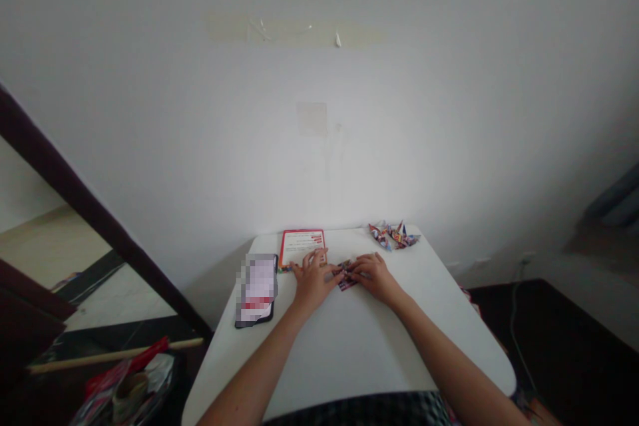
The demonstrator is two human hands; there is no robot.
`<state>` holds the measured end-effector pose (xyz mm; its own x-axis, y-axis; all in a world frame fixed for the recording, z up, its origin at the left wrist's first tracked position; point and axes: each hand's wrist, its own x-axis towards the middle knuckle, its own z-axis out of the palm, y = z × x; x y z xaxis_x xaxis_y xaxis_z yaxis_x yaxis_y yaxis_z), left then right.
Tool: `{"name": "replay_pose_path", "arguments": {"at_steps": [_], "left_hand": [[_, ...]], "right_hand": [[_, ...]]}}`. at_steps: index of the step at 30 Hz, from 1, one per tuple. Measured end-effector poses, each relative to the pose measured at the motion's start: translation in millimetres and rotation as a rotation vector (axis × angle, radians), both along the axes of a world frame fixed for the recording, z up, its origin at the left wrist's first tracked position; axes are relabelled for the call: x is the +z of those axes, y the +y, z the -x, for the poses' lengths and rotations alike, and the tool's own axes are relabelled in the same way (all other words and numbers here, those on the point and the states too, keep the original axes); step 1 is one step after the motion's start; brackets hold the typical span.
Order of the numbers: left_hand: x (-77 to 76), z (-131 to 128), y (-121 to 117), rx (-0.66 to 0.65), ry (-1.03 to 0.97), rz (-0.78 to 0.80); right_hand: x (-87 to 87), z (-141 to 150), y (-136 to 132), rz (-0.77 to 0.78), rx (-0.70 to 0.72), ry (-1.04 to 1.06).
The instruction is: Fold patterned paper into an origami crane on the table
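A small piece of printed paper (pixel 346 283), dark with purple and pink, lies on the white table between my two hands. My left hand (pixel 313 281) pinches its left side with thumb and index finger, while the other fingers spread toward a red-bordered booklet or card (pixel 302 239). From the other side, the fingertips of my right hand (pixel 374 275) press together on the paper's right part. Fingers cover much of the paper, so its exact shape is hard to make out. Behind my right hand sits a cluster of pointed, folded colourful paper pieces (pixel 394 235).
The white table (pixel 369 353) has rounded corners and stands against a pale wall (pixel 424 113). A phone (pixel 257 289), its screen blurred, lies near the left edge. On the floor at lower left is a bin or bag (pixel 134 389) of odds and ends, beside a dark-framed mirror or doorway (pixel 100 219).
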<state>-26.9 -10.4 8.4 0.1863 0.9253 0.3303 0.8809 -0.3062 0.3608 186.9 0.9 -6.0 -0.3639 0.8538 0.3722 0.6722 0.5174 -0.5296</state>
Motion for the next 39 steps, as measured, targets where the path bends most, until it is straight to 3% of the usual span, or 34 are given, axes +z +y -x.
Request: {"name": "replay_pose_path", "arguments": {"at_steps": [5,15,39], "left_hand": [[0.4,-0.5,1.1,0.027,0.013,0.020],[5.9,-2.9,-0.8,0.037,0.066,0.071],[4.0,-8.6,3.7,0.059,0.062,0.070]], "right_hand": [[-3.9,-7.4,4.9,-0.066,0.018,-0.022],[-9.6,-8.6,6.3,-0.076,-0.085,-0.103],[5.9,13.6,-6.0,0.055,-0.259,-0.265]]}}
